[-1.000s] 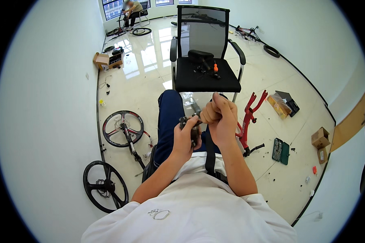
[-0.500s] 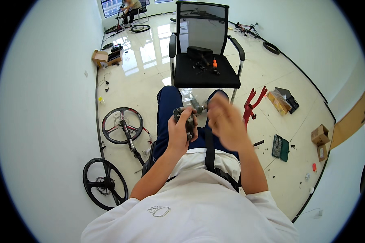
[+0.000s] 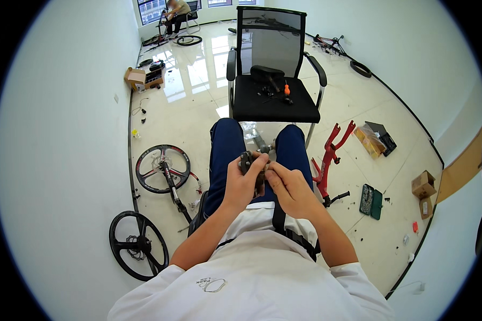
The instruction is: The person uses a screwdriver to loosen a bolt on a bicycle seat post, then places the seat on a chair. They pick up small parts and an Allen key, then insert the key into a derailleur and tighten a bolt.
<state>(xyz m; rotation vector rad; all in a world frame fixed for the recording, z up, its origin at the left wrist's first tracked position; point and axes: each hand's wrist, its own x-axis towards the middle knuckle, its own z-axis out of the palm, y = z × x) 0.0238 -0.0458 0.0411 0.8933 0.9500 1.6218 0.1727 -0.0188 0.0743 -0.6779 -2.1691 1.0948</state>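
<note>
Over my lap, my left hand (image 3: 240, 184) is closed round a black bicycle pedal (image 3: 246, 161), blocky and about palm-length. Its upper end shows above my fingers, and the rest is mostly covered by them. My right hand (image 3: 292, 191) has come up against the pedal's right side, with thumb and fingers pinched together. Whatever is between those fingertips is hidden. Below and beyond the hands, a grey tool-like object (image 3: 261, 143) is seen between my knees.
A black chair (image 3: 276, 109) stands ahead, bearing a saddle (image 3: 268, 73), an orange-handled screwdriver (image 3: 287, 90) and small parts. Wheels (image 3: 162, 167) lie left; a red frame part (image 3: 331, 158) and green toolbox (image 3: 370, 201) lie right. Another person (image 3: 178, 16) sits far off.
My right hand, blurred and raised to the right before, has moved left and down to meet the pedal. My left hand keeps its hold, and the pedal has turned slightly.
</note>
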